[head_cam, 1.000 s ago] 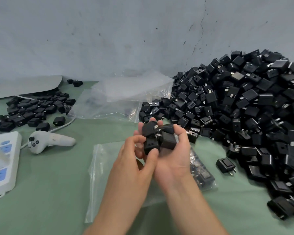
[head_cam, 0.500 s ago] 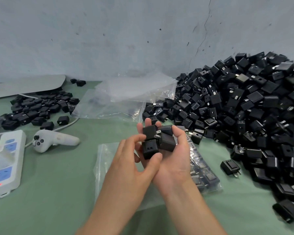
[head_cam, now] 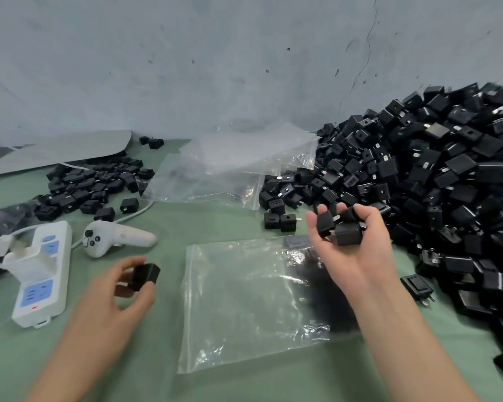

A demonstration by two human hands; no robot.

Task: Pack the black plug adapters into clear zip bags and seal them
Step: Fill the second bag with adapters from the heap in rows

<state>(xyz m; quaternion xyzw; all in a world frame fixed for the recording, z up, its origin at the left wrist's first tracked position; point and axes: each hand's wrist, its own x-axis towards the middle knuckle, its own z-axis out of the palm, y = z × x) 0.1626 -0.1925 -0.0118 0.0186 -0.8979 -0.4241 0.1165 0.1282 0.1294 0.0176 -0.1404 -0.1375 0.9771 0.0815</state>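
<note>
A clear zip bag [head_cam: 244, 303] lies flat on the green table in front of me, with several black plug adapters showing dimly at its right end. My left hand [head_cam: 122, 294] is to the left of the bag and pinches one black adapter [head_cam: 145, 275] between thumb and fingers. My right hand [head_cam: 352, 245] hovers over the bag's upper right corner, palm up, fingers curled round a small bunch of adapters [head_cam: 339, 227]. A large heap of black adapters [head_cam: 436, 181] fills the right side.
A white power strip [head_cam: 41, 274] and a white handheld controller [head_cam: 114, 237] lie at the left. A smaller spread of adapters [head_cam: 90, 187] sits behind them. Loose empty clear bags [head_cam: 233, 169] lie at the back centre. A grey wall [head_cam: 244, 59] closes off the far side.
My hands were together over the bag holding the bunch. Now they have parted: the left has moved down-left with one adapter, the right has moved right with the others.
</note>
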